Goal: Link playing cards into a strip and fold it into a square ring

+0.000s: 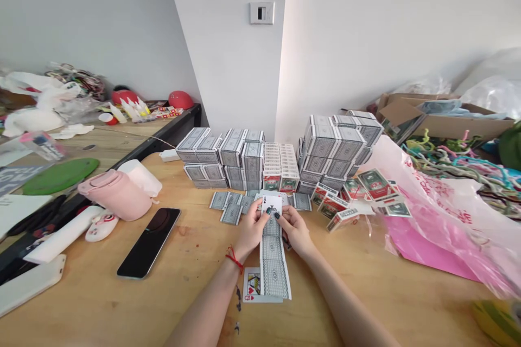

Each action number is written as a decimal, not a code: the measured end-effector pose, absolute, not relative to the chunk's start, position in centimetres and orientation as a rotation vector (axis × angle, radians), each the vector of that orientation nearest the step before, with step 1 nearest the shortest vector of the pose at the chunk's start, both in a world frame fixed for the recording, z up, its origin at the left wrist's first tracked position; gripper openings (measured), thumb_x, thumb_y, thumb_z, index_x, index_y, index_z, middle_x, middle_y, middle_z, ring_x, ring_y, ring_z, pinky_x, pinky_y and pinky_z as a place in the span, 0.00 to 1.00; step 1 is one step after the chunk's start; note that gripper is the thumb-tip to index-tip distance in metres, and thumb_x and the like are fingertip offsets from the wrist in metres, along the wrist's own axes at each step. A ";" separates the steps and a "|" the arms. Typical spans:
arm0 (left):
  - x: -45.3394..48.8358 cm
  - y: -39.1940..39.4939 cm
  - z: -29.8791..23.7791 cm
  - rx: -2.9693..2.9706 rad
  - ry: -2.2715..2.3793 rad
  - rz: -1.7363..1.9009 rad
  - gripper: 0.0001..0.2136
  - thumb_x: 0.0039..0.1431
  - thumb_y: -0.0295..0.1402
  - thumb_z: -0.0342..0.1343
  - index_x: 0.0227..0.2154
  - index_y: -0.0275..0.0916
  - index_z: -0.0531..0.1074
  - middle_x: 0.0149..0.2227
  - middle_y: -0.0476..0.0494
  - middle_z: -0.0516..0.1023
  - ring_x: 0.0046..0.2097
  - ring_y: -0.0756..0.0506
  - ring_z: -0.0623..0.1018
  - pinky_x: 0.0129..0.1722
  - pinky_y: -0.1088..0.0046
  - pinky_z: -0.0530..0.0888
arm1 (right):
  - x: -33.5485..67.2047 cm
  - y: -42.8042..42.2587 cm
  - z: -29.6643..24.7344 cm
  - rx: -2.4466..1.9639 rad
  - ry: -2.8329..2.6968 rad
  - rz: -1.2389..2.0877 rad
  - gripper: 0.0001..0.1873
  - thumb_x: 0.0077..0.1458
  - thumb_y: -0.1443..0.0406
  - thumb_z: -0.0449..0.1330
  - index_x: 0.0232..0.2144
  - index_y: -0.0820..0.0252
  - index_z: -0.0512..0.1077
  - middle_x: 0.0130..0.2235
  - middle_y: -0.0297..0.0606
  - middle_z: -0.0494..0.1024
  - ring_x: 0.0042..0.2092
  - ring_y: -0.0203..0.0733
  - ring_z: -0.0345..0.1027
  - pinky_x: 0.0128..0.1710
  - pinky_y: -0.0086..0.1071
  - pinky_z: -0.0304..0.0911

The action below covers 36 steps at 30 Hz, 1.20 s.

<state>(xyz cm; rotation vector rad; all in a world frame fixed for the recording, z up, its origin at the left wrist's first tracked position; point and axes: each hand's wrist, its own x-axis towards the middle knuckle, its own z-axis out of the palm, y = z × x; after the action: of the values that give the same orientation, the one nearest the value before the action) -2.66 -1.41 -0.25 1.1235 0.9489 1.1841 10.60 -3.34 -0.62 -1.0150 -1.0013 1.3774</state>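
- Pinching black-suited ace card [277,201] in left hand [254,222], with thumb on the face.
- Gripping with right hand [296,225] at lower right of the ace, thumb on top at the patterned cards; can't make out the curled fingers fully.
- Held centrally above wooden table [191,260], between both hands, face toward camera.
- Running down from the hands toward camera: card strip [273,260], grey patterned backs up, end to end.
- Lying partly under the strip's near end: queen of hearts [252,283], face up.
- Worn on left wrist: red bracelet [234,257].
- Scattered flat just beyond the hands: loose cards [231,213], backs up.
- Stacked farther back, left of centre: left card blocks [222,157]; right of centre, taller: right card blocks [336,146].
- Lined up between those: row of card boxes [280,161].
- Tumbled at right, near pink plastic wrap [448,227]: loose card boxes [336,209].
- Lying flat at left, well apart from hands: black-screened phone [150,243]; farther left, white mouse [101,226] near pink container [116,195].
- Mounted on wall behind: switch plate [261,13].
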 end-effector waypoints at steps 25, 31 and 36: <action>-3.9 -1.0 1.6 0.741 0.702 1.095 0.13 0.46 0.31 0.57 0.38 0.39 0.68 0.38 0.42 0.76 0.38 0.41 0.77 0.30 0.68 0.74 | 14.8 -1.8 -3.1 -1.783 -1.587 -0.003 0.15 0.50 0.65 0.51 0.41 0.60 0.70 0.47 0.46 0.70 0.51 0.50 0.55 0.47 0.43 0.55; -3.9 -0.7 1.2 0.740 0.736 1.074 0.13 0.48 0.36 0.55 0.37 0.39 0.68 0.34 0.45 0.77 0.35 0.42 0.77 0.32 0.67 0.74 | 14.8 -1.7 -2.9 -1.689 -1.438 -0.011 0.18 0.49 0.61 0.53 0.43 0.60 0.68 0.47 0.46 0.69 0.49 0.49 0.58 0.47 0.43 0.57; -3.9 -0.4 0.4 0.873 0.814 1.032 0.13 0.48 0.37 0.55 0.36 0.37 0.69 0.31 0.44 0.78 0.32 0.43 0.77 0.30 0.67 0.73 | 13.6 -2.0 -2.6 -1.619 -1.445 -0.006 0.24 0.45 0.62 0.56 0.48 0.59 0.65 0.53 0.45 0.62 0.54 0.51 0.52 0.50 0.44 0.55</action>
<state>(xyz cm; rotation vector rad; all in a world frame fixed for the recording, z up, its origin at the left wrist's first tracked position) -3.91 -0.41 0.44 0.8734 0.8139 1.0318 13.65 -1.98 -2.64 -1.6195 -1.4449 -0.0063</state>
